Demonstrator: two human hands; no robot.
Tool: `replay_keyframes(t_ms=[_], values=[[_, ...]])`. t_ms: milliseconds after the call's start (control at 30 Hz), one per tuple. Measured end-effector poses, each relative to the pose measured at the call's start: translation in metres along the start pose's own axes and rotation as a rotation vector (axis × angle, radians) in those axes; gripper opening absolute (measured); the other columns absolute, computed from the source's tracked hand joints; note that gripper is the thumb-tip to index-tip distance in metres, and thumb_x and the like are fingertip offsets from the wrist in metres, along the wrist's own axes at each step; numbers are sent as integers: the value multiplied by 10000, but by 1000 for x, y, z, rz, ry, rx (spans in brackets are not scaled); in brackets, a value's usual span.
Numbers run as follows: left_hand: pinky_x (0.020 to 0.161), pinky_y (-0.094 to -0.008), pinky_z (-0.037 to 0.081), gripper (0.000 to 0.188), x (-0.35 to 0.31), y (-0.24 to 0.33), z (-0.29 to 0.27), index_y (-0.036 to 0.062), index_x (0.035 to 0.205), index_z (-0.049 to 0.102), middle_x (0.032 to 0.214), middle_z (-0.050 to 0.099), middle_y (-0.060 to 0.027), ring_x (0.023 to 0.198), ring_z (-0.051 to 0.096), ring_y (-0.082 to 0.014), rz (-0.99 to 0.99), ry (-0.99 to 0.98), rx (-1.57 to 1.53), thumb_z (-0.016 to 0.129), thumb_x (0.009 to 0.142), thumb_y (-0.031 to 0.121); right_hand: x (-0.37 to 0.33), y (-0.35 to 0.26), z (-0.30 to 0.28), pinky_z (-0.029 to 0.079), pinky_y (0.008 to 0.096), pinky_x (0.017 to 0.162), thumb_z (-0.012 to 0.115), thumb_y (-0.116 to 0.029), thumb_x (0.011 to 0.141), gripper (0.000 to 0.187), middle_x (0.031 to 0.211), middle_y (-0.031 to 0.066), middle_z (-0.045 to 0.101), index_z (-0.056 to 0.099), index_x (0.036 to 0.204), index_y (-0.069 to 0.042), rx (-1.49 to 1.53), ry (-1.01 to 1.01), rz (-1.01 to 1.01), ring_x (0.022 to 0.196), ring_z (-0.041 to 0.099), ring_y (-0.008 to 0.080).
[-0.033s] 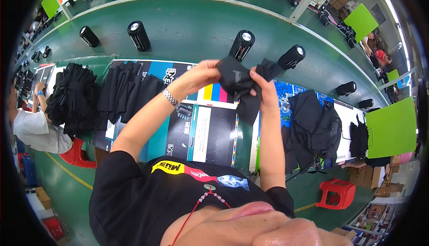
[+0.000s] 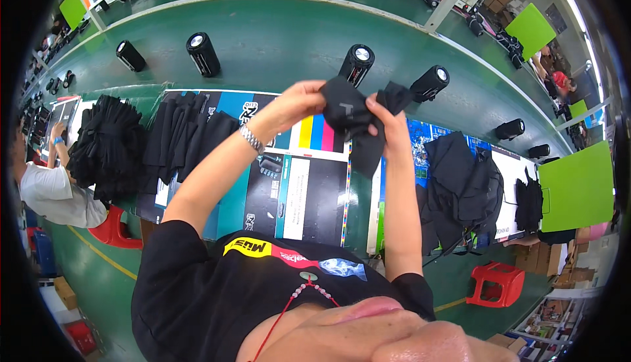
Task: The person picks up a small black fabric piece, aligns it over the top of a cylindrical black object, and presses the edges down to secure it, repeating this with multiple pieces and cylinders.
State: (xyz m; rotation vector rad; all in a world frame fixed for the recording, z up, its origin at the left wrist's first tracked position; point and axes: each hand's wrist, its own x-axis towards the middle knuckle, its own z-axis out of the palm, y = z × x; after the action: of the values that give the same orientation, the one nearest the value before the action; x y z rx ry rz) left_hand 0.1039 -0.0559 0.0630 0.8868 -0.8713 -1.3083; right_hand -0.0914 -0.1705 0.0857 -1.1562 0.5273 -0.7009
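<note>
A black cloth piece [image 2: 342, 104], like a soft pouch with a small pale mark, is held up over the table between my two hands. My left hand [image 2: 297, 104] pinches its left edge, fingers closed. On the other side my right hand [image 2: 392, 127] grips it, the thumb pressed on the bunched fabric. One part hangs below the right fingers, and another sticks up beyond them. Just behind the cloth stands a black cylindrical speaker [image 2: 357, 64], its lower part hidden.
Flat black cloth pieces [image 2: 176, 132] and a tied black bundle [image 2: 105, 138] lie on the left. More black fabric [image 2: 463, 184] is heaped on the right. Several speakers stand along the green surface [image 2: 276, 46]. A person [image 2: 59, 188] works at far left; a red stool [image 2: 496, 284] stands lower right.
The black cloth has shifted and turned slightly in my hands, and its hanging part has risen a little. My left hand has moved slightly up. Both hands keep their hold.
</note>
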Motion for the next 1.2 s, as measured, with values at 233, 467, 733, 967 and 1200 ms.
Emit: replay_keyframes(t_ms=[233,467,733,967,1200], values=[[804,-232,452,215,123,16,-25,1,1045,644,942,627,-39,893,571,-118,436,315,718,587,858,89,100,4,-24,485,366,742,735,-244,778,320,802,162,683,660,905,39,-583,473,-412,767,660,264],[673,-273,490,87,184,-3,-38,32,905,646,875,618,-40,747,588,-132,76,409,475,600,872,98,152,27,-44,472,373,672,700,-224,792,267,788,140,661,641,900,13,-616,607,-287,741,638,298],[646,-272,491,60,179,-25,-42,47,848,622,834,596,-38,726,573,-128,-134,420,15,587,885,80,142,20,-51,437,301,530,680,-140,807,158,727,59,620,621,836,3,-204,405,25,603,571,146],[701,-231,471,85,149,-35,-22,51,914,645,871,620,-2,808,566,-76,199,300,89,595,911,119,121,26,-65,484,276,691,659,-124,858,184,849,51,654,638,977,16,-184,261,-103,788,615,137],[719,-238,487,108,186,-48,-19,50,923,641,876,626,-17,802,587,-96,69,294,258,572,920,133,150,37,-105,507,305,658,669,-161,820,251,780,128,661,650,957,48,-867,451,-386,739,663,194]])
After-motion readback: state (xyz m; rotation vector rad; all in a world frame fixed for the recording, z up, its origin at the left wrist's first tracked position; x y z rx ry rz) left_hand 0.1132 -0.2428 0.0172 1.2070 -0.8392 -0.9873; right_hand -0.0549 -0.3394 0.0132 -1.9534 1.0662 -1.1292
